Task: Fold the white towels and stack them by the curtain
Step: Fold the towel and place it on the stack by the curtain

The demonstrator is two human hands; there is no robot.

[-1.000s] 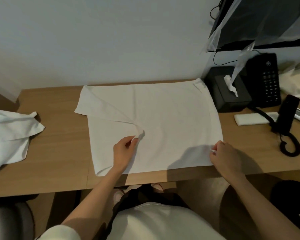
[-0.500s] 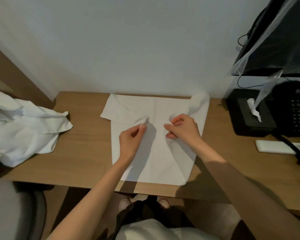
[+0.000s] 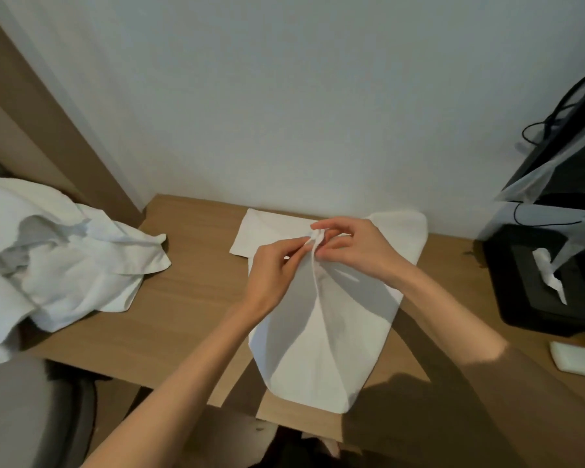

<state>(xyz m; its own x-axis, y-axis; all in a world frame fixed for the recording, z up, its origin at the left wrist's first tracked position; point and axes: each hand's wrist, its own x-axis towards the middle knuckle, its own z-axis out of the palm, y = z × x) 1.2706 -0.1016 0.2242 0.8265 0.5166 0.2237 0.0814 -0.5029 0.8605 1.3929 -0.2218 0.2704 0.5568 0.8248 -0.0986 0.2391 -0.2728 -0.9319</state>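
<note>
A white towel (image 3: 321, 346) lies on the wooden desk (image 3: 183, 298), its two sides drawn up to a ridge along the middle. My left hand (image 3: 274, 268) and my right hand (image 3: 355, 248) meet above its far half, and both pinch the gathered cloth where the sides come together. A far left corner of the towel (image 3: 260, 231) still lies flat by the wall. A heap of unfolded white towels (image 3: 58, 258) sits at the desk's left end.
A black tissue box (image 3: 534, 282) with a tissue sticking out stands at the right, beside a dark screen under plastic film (image 3: 574, 157). A white flat object (image 3: 578, 361) lies at the right edge. A grey chair (image 3: 21, 417) is at the lower left.
The towel lay spread flat a second ago. Both hands have brought its sides inward and lifted them to meet at the middle, and the view has shifted left.
</note>
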